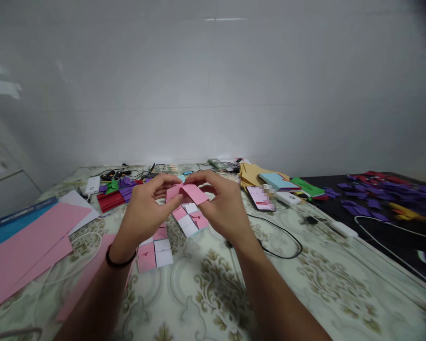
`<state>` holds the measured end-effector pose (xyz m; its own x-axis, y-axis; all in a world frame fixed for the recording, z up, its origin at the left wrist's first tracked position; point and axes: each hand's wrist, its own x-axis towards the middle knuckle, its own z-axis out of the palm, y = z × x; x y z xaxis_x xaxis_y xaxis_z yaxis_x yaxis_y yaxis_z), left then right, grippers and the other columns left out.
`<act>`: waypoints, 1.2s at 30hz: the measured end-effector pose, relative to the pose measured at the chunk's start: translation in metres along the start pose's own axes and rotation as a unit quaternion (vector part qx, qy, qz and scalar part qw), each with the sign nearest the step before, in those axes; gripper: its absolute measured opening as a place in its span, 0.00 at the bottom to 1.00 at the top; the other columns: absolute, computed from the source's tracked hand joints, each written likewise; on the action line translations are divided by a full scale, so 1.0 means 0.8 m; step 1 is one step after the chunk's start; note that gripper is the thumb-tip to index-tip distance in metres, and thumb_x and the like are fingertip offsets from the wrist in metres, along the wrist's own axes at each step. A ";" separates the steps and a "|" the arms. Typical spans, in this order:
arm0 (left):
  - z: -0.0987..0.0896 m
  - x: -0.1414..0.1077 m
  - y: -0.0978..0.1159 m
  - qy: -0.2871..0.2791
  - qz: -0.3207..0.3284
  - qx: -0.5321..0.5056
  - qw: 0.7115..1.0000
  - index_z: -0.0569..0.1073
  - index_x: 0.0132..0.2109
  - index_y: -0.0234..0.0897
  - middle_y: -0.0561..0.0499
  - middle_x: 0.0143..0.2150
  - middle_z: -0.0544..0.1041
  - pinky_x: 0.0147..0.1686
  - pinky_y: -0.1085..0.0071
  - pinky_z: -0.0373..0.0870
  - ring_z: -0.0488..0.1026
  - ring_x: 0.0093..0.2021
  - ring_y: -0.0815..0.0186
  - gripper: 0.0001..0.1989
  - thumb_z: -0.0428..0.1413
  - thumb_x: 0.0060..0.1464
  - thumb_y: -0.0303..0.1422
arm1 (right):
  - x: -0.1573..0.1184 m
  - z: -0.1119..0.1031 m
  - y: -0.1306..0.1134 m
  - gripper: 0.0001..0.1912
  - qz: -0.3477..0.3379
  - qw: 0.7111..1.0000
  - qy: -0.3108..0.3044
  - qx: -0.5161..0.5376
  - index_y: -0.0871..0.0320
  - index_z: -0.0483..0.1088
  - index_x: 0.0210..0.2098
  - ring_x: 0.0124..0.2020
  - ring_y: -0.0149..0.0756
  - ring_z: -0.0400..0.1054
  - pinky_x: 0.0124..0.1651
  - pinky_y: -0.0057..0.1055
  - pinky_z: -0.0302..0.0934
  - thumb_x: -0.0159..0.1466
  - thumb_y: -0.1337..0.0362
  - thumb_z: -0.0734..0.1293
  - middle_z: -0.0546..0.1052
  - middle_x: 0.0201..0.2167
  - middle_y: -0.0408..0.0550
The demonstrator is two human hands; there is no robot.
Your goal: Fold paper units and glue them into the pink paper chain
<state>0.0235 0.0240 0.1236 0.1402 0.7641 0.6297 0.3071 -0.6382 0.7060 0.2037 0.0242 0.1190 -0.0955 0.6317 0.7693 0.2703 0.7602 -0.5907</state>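
Between my two hands is a folded piece of pink paper point(194, 193), held up above the table. My left hand point(145, 203) pinches its left part between thumb and fingers. On the other side my right hand point(222, 201) grips the right part, fingers curled over the top. Just below and behind the hands lies a pink-and-white checkered paper piece point(187, 224), partly covered by them. A second checkered paper piece point(155, 253) rests nearer, beside my left wrist, its upper end hidden by the hand.
Large pink sheets point(35, 237) lie at the left over blue and white ones. Folded red paper point(110, 201) and a power bank point(93, 184) sit behind. To the right are a phone point(261, 198), a black cable point(287, 229), yellow paper point(250, 174) and purple paper pieces point(367, 194) on a dark surface.
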 end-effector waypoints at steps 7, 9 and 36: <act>0.014 0.000 -0.007 0.124 -0.013 -0.041 0.991 0.77 0.38 0.38 0.51 0.35 0.83 0.39 0.71 0.81 0.83 0.38 0.63 0.06 0.66 0.54 0.32 | 0.005 0.008 0.000 0.13 0.126 0.991 0.021 0.048 0.55 0.74 0.46 0.32 0.37 0.79 0.31 0.32 0.73 0.61 0.66 0.70 0.82 0.35 0.46; 0.017 0.000 -0.006 0.131 -0.015 -0.061 0.989 0.75 0.38 0.39 0.51 0.36 0.83 0.37 0.72 0.80 0.83 0.37 0.63 0.07 0.66 0.54 0.32 | 0.005 0.011 0.003 0.11 0.150 0.984 0.016 0.096 0.56 0.73 0.44 0.27 0.34 0.77 0.29 0.32 0.73 0.61 0.65 0.69 0.81 0.32 0.43; 0.007 0.003 -0.005 0.057 -0.012 0.047 0.997 0.83 0.47 0.40 0.48 0.47 0.85 0.36 0.70 0.76 0.81 0.46 0.58 0.13 0.61 0.54 0.28 | 0.005 -0.005 0.006 0.06 -0.082 0.987 -0.079 -0.111 0.56 0.73 0.37 0.40 0.39 0.74 0.43 0.37 0.72 0.65 0.74 0.70 0.75 0.42 0.51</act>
<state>0.0279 0.0287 0.1202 0.0251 0.7601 0.6494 0.3967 -0.6038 0.6914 0.2082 0.0301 0.1200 -0.2985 0.5324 0.7921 0.4400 0.8133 -0.3808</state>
